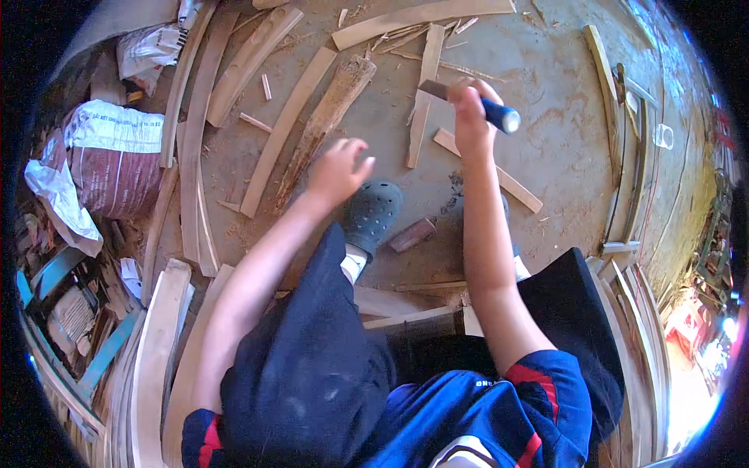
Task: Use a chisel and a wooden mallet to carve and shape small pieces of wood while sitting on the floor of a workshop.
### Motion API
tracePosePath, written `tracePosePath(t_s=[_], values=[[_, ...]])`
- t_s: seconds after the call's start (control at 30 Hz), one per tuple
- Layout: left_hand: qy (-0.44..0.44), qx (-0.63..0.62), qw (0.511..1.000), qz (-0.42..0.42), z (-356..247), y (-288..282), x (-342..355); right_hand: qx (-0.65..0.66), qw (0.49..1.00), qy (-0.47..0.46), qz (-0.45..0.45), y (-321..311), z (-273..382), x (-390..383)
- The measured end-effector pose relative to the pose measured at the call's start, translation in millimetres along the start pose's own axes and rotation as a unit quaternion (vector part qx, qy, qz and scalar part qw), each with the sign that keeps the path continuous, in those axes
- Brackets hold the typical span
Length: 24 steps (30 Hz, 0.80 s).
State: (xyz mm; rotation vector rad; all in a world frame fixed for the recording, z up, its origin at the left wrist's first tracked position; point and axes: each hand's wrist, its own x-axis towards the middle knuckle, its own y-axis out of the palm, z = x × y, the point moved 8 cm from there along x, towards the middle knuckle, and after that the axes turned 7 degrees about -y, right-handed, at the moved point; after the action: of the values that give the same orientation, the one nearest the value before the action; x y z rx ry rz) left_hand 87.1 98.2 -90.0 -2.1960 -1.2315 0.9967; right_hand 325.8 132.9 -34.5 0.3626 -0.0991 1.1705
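Note:
My right hand is closed round a chisel with a blue handle and a pale round butt end. Its flat metal blade points left, over the upper part of a narrow wooden strip on the floor. My left hand is held up with its fingers apart, nothing in it, just beyond my left clog. Beside that hand lies a rough, bark-edged piece of wood. A shorter strip lies partly behind my right forearm.
Curved boards and splinters are strewn over the grey floor. A printed sack stands at the left. Long planks are stacked by my left side, others at the right. A small wooden block lies between my feet.

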Motion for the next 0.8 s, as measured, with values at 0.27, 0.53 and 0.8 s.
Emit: tracePosePath(t_s=[0.27,0.53,0.8], values=[[-0.002,0.18,0.981,0.072,-38.2,73.5,51.4,-0.021,0.982,0.05,-0.18,-32.5,41.8,-29.6],[0.038,0.197,0.976,-0.082,-1.2,29.3,58.0,-0.194,0.97,0.073,-0.125,-56.2,38.9,-20.9],[0.109,0.177,0.972,-0.108,1.6,2.1,69.5,-0.034,0.988,0.04,-0.147,-11.0,41.2,3.6]])
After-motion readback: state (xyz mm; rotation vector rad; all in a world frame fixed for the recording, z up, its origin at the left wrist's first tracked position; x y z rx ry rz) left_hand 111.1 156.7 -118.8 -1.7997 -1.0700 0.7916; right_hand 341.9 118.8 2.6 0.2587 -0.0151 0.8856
